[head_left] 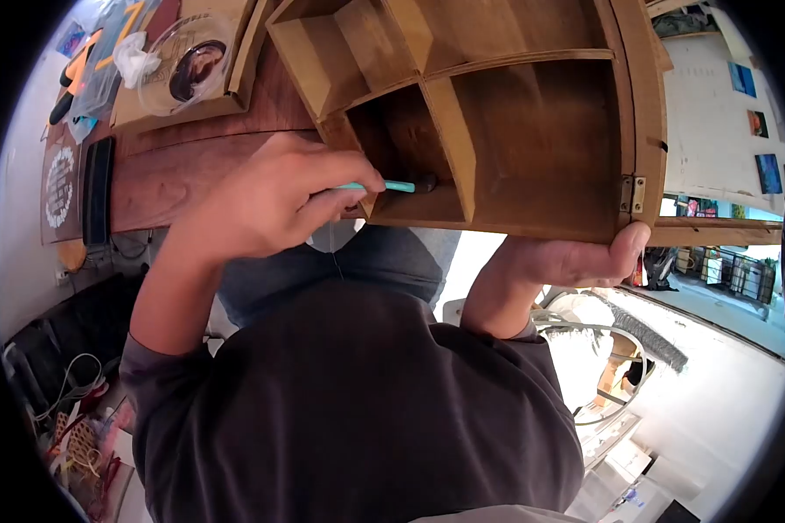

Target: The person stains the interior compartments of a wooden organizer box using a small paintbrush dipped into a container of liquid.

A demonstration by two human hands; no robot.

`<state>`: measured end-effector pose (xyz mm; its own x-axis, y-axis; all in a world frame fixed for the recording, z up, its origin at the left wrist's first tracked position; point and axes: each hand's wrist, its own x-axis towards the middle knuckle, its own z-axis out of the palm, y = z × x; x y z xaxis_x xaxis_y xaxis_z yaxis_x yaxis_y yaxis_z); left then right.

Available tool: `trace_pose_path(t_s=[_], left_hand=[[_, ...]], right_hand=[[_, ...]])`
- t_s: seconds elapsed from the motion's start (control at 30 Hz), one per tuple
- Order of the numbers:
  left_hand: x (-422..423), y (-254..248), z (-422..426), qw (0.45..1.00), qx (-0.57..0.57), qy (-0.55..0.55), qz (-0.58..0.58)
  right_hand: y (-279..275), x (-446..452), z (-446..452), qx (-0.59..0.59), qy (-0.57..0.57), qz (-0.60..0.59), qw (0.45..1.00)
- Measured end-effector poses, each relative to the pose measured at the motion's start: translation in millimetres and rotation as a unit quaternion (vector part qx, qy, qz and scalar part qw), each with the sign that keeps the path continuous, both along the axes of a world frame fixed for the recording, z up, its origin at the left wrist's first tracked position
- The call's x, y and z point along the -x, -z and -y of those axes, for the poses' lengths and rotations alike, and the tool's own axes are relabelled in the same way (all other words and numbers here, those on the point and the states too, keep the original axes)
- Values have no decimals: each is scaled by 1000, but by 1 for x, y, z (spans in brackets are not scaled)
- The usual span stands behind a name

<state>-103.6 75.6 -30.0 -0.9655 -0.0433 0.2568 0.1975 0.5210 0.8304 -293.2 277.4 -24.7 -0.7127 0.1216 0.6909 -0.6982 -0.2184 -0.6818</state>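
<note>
My left hand (279,196) pinches a slim brush (399,186) with a teal handle. Its dark tip reaches into a small compartment of a wooden box (462,148), close to the inner wall. Brown dividers split the box into several compartments, and the inside looks darker than the rims. At the box's near right corner, my right hand (576,261) grips the edge; its thumb lies beside the corner and the other fingers are mostly hidden. A metal hinge (632,193) sits on the right side of the box, just above that thumb.
Left of the box, a reddish wooden table (183,174) carries a clear plastic bowl (187,70) with dark brown liquid, standing on cardboard. Crumpled white tissue (135,59) lies beside it. A dark flat strip (98,192) is near the table's left end. A wooden panel (715,231) extends right.
</note>
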Motion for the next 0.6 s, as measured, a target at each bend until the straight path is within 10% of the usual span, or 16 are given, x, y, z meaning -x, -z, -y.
trace_pose_path(t_s=[0.6], left_hand=[[16, -32, -22, 967, 247, -37, 53]], right_hand=[[-11, -5, 12, -57, 66, -59, 994]])
